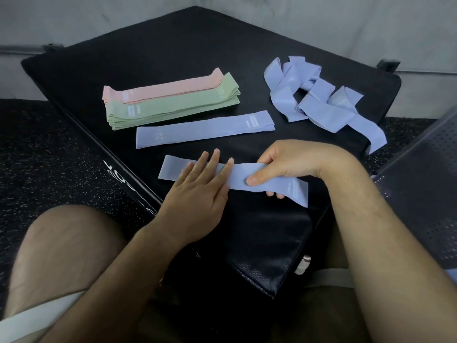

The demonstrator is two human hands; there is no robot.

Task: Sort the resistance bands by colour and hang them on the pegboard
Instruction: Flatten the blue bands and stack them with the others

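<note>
A blue resistance band [170,170] lies across the near part of the black padded box [173,45]. My left hand [200,191] presses flat on its left half with straight fingers. My right hand [284,164] pinches its right half, thumb on top and fingers underneath. Beyond it a second blue band [205,128] lies flat and straight. A neat stack of green bands [173,105] sits further back, with pink bands [168,89] beside it. A tangled heap of blue bands [319,100] lies at the right.
A dark bag [267,246] rests against the box's near corner between my knees. Speckled black flooring [49,149] lies to the left, a perforated dark metal seat [420,184] to the right, a grey wall [99,18] behind. No pegboard shows.
</note>
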